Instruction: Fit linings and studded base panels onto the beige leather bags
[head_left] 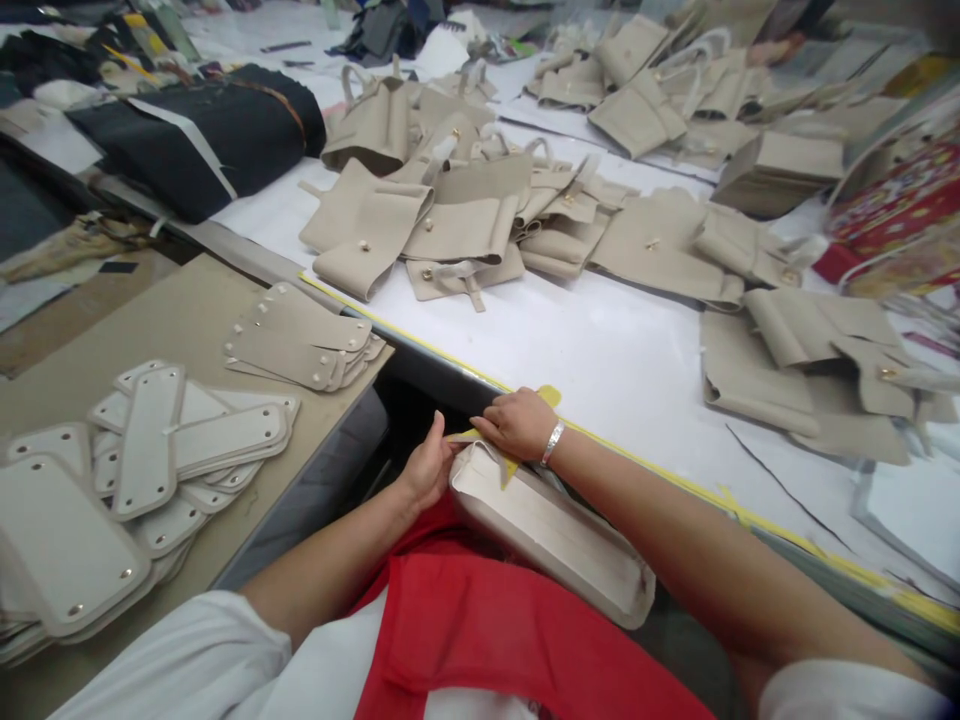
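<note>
A beige bag (555, 535) lies tilted across the lap, its long narrow side facing up, against the table's front edge. My left hand (427, 468) is at its near-left end, fingers curled on the edge and thumb pointing up. On the top of that same end, my right hand (520, 422) has its fingers bent and pinched on the bag's edge, beside the left fingertips. A piece of yellow tape (510, 472) shows beneath the right hand. The fingertips of both hands are partly hidden by the bag and by each other.
Several beige bag pieces (457, 215) with metal studs lie across the white table (570, 350). On a board at left are stacked pale panels (67, 540) with eyelets and beige flaps (300, 340). A black strapped bundle (202, 135) stands behind. A red patterned bag (900, 215) is at right.
</note>
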